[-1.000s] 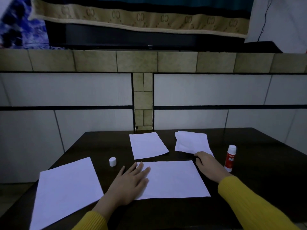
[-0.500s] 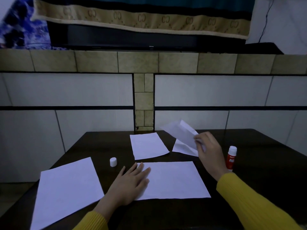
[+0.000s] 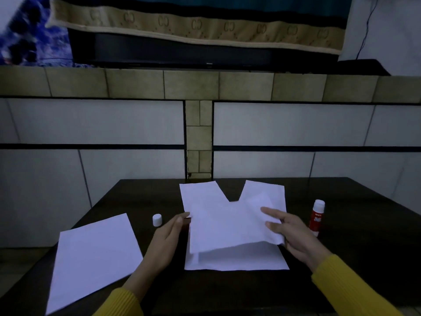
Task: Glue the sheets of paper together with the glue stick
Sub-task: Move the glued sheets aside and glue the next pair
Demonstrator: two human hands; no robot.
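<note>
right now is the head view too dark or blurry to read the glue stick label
Head view: dim overall, dark table swallowing shadows; glue stick label shows only as a soft white smear on red, unreadable; held sheet slightly motion-blurred; tile lines bow from the wide-angle lens.

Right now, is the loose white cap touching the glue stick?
Apart. The head view shows the cap left of the hands and the glue stick far right.

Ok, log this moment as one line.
step: positioning sheet | left hand: pinches held sheet | right hand: holds it | below: larger sheet | glue stick: upright, uncapped | cap: on table
</note>
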